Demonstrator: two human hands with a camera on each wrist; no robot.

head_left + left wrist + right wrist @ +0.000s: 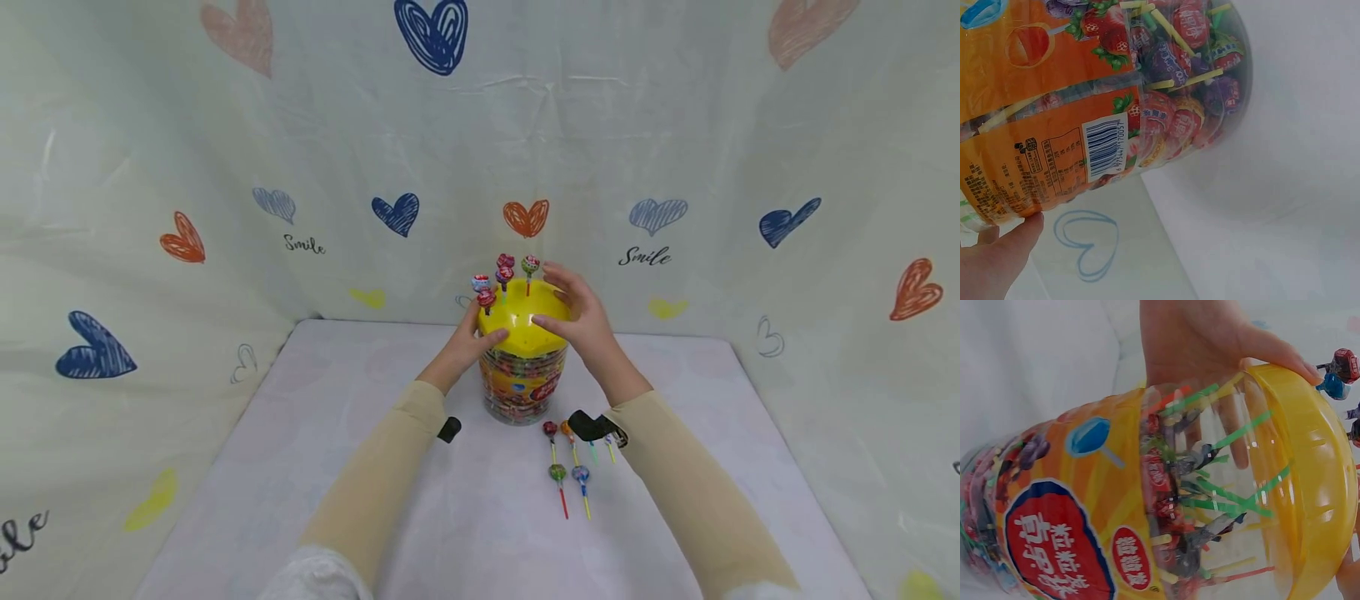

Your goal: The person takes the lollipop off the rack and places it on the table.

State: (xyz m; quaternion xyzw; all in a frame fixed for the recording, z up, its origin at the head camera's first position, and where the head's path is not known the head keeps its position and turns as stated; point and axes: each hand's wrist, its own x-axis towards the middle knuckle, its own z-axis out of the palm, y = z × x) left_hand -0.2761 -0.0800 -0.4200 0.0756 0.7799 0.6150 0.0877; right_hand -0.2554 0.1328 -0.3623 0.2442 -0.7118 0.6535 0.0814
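Note:
A clear plastic jar [517,387] of wrapped lollipops, with an orange label [1029,125], stands on the table. Its yellow domed lid [525,312] has several lollipops [504,273] standing upright in it. On the lid's left side my left hand [467,343] holds on, thumb over the front; part of that hand [997,262] touches the jar in the left wrist view. Opposite it, my right hand [587,321] grips the lid's right side with spread, curved fingers. The right wrist view shows that hand [1204,344] with its thumb on the lid's rim and fingers behind the jar.
Several lollipops, among them a green one [557,472] and a blue one [581,474], lie on the white table [420,517] in front of the jar, partly hidden by the right wrist camera [590,426]. A heart-printed curtain [465,142] hangs behind.

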